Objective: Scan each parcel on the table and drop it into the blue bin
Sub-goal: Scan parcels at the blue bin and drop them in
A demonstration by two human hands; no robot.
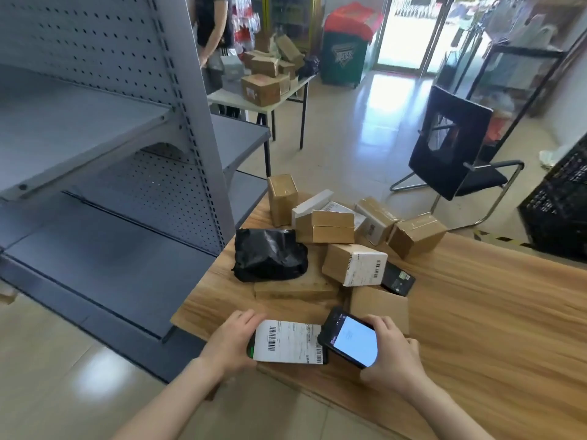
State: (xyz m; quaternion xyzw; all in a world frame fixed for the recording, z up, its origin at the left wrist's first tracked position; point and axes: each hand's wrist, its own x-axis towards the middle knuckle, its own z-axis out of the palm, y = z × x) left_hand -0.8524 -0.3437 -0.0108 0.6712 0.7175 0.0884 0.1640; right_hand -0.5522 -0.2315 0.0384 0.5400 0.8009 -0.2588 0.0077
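Left hand [229, 341] gripping labelled parcel [289, 342], right hand [392, 352] holding scanner [349, 339] beside it

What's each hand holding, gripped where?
Left hand grips the flat labelled parcel by its left end. Right hand grips the handheld scanner by its right end, screen up.

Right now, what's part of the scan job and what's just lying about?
Job: white-labelled flat parcel, left hand; black handheld scanner, right hand; brown cardboard boxes; black plastic-wrapped parcel; wooden table.
Lying about: black chair; grey metal shelving; black crate.
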